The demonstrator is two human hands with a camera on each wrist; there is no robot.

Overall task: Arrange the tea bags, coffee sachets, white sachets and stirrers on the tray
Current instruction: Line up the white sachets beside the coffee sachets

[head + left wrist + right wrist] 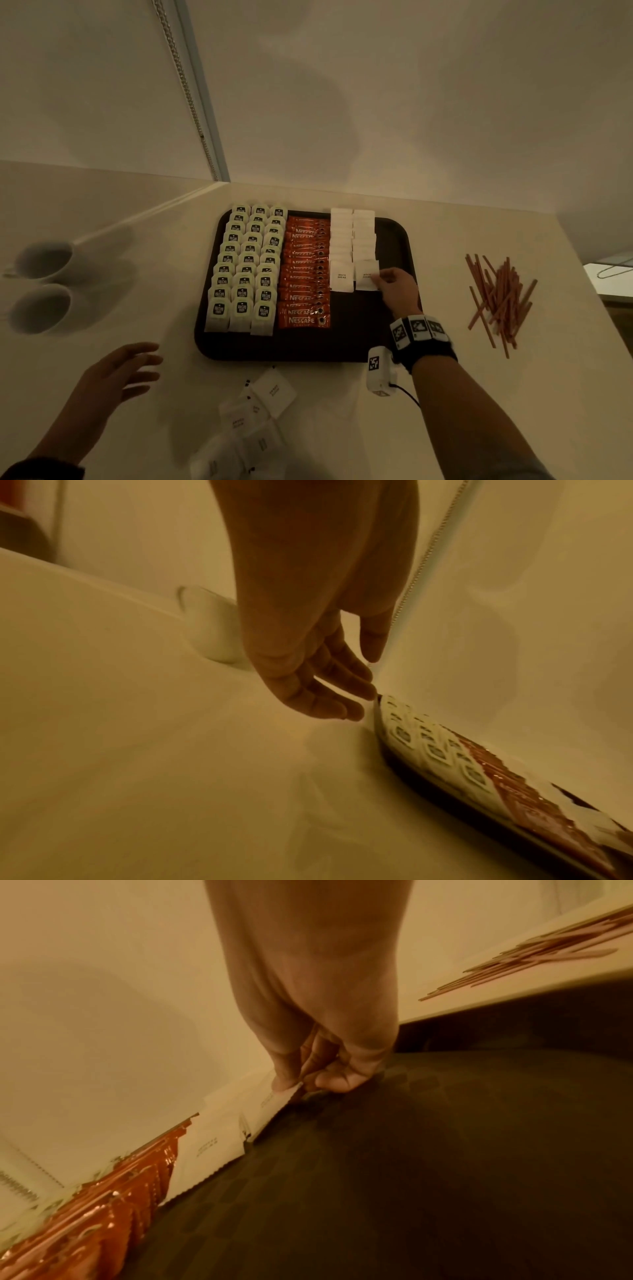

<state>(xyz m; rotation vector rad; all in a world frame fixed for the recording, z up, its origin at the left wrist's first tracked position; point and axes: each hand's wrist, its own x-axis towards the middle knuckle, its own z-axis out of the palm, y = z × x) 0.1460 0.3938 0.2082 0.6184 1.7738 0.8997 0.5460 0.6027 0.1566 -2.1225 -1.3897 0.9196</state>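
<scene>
On the dark tray [394, 236], the right hand [397, 291] pinches a white sachet [367, 275] at the near end of its row. Tea bags [245, 270] and coffee sachets [305, 274] fill the rows to the left. More white sachets [253, 421] lie on the counter [342, 428]. Stirrers [501, 298] lie right of the tray. The left hand [113, 380] hovers, fingers loose, holding nothing.

Left hand [308, 653] hangs above the pale tabletop [137, 750], fingers [329, 704] loosely extended, holding nothing — tips just beside the tray's far corner. Dark tray [445, 794] runs along the right edge: tea bags [435, 750] in rows, then orange coffee sachets [514, 791]. White cup [209, 626] behind the hand — blurred.
</scene>
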